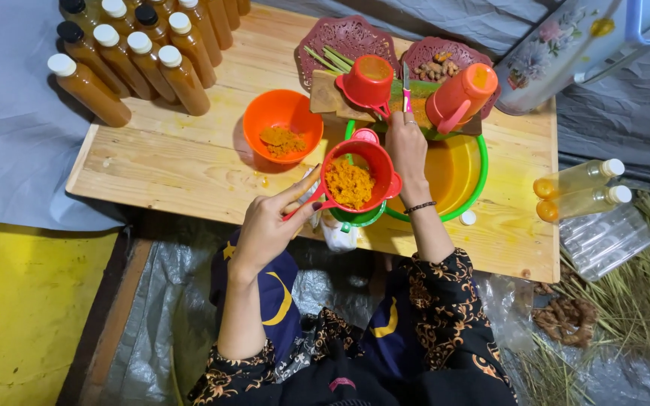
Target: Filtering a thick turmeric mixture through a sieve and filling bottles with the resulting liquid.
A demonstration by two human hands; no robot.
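The left hand (265,229) is gripping the handle of a red strainer (355,177), fingers closed around it, and holding it over a green funnel (359,218) at the near edge of the wooden table (167,165). The strainer is carrying a mound of orange pulp (349,184). The right hand (406,146) is resting on the strainer's far rim beside the green basin (453,177); whether it is pinching anything cannot be told. Straining appears to be under way, and pressing the pulp would call for keeping the strainer level.
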